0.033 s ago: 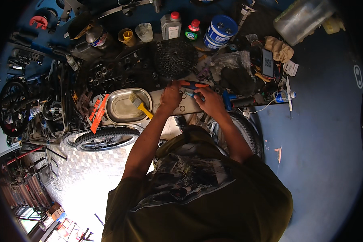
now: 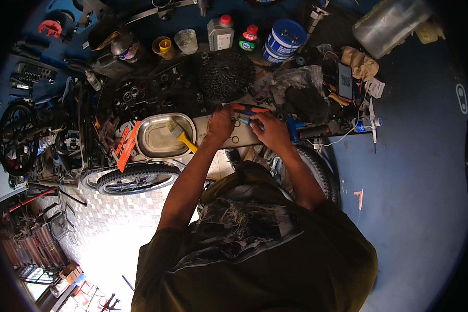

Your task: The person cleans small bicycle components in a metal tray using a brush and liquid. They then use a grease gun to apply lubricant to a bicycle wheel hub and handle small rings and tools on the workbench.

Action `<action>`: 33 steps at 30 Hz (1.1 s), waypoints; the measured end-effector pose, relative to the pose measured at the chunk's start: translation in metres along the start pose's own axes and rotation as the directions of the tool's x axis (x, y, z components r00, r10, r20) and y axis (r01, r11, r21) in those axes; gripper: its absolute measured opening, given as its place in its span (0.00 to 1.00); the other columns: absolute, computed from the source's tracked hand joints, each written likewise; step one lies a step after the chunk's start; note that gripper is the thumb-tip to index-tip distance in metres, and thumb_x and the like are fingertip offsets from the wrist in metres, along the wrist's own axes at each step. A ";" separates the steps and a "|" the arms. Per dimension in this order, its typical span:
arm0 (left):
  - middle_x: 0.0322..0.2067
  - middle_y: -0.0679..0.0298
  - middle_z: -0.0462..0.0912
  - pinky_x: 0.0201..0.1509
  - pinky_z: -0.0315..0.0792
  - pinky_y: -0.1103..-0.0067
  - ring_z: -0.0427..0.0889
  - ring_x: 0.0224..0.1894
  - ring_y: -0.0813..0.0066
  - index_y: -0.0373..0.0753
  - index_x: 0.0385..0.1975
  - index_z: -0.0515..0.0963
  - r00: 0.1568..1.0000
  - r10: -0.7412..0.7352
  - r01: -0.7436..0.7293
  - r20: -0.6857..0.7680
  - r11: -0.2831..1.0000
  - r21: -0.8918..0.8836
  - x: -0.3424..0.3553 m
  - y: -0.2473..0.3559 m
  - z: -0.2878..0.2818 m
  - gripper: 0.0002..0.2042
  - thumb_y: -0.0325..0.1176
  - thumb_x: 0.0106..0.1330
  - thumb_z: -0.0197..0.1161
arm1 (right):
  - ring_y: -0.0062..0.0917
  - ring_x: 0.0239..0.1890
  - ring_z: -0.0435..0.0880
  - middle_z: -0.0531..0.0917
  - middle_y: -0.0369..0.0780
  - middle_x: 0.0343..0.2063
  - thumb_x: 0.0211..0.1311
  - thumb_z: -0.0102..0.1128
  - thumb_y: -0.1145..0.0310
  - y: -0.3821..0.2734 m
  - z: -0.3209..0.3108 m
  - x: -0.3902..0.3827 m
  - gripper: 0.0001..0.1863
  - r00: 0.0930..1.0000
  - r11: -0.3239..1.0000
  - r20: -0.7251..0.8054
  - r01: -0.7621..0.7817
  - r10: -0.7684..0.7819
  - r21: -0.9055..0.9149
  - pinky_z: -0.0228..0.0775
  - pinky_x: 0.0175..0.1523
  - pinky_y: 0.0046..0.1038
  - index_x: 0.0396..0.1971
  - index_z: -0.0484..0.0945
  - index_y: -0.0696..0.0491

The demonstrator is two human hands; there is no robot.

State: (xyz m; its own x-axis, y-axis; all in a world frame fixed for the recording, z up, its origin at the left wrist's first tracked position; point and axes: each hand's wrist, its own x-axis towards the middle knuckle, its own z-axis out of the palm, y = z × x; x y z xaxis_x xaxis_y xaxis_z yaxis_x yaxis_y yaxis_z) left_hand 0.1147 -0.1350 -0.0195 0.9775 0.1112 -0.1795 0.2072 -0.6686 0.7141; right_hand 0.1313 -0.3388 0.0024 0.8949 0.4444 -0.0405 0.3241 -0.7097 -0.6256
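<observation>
From my end, I see the right hand (image 2: 270, 130) with its fingers closed in a pinch on a slim blue piece (image 2: 256, 122), just above the front strip of the tabletop (image 2: 247, 138). The left hand (image 2: 221, 124) is curled beside the near end of an orange-and-blue tool handle (image 2: 252, 109); its fingertips are hidden from me, so I cannot tell whether they grip that handle or only rest against it. The handle lies crosswise just beyond both hands.

I judge the blue piece light and stiff, best taken between thumb and forefinger near its middle. The orange-and-blue handle looks rigid, probably moulded plastic, with little risk of breaking; I would wrap it around its thick body. With greasy parts about, either could turn slippery, so I favour a firm hold.

A small ring (image 2: 235, 140) lies flat between the wrists; it looks thin and easier to lift by its edge. To the left sits an oval metal tray (image 2: 156, 143), a yellow-handled brush (image 2: 183, 139) leaning over its rim. Beyond the hands stands a dark bicycle cassette (image 2: 226, 76).
</observation>
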 end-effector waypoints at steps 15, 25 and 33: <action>0.44 0.62 0.77 0.57 0.74 0.64 0.76 0.53 0.58 0.44 0.36 0.82 0.957 0.290 -0.287 0.004 0.944 0.163 -0.055 0.004 0.012 0.16 0.32 0.47 0.78 | 0.33 0.34 0.86 0.85 0.40 0.38 0.63 0.66 0.64 -0.004 -0.007 -0.010 0.13 0.998 0.997 -0.035 -0.050 0.052 0.054 0.76 0.41 0.36 0.45 0.83 0.49; 0.48 0.57 0.80 0.60 0.72 0.64 0.76 0.56 0.55 0.40 0.42 0.85 0.930 0.312 -0.303 -0.196 0.950 0.073 -0.080 -0.024 -0.049 0.17 0.28 0.50 0.76 | 0.36 0.39 0.86 0.83 0.40 0.42 0.62 0.67 0.62 -0.007 -0.009 -0.026 0.14 0.996 0.999 -0.077 -0.043 0.041 -0.027 0.76 0.44 0.38 0.47 0.81 0.47; 0.40 0.53 0.80 0.42 0.74 0.66 0.80 0.38 0.57 0.32 0.27 0.81 0.912 0.147 -0.162 -0.383 0.987 -0.009 -0.145 -0.041 -0.095 0.08 0.28 0.57 0.74 | 0.41 0.41 0.86 0.80 0.40 0.44 0.61 0.68 0.62 -0.002 0.001 -0.018 0.17 0.996 0.962 -0.028 -0.088 0.084 -0.258 0.78 0.46 0.42 0.50 0.79 0.45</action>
State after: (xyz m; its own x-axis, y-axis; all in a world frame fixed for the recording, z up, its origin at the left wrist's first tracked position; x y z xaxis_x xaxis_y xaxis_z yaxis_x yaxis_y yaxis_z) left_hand -0.0321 -0.0542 0.0420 0.9373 0.2852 0.2005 0.0460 -0.6712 0.7398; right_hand 0.1146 -0.3447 0.0033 0.9272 0.3679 -0.0708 0.3122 -0.8632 -0.3968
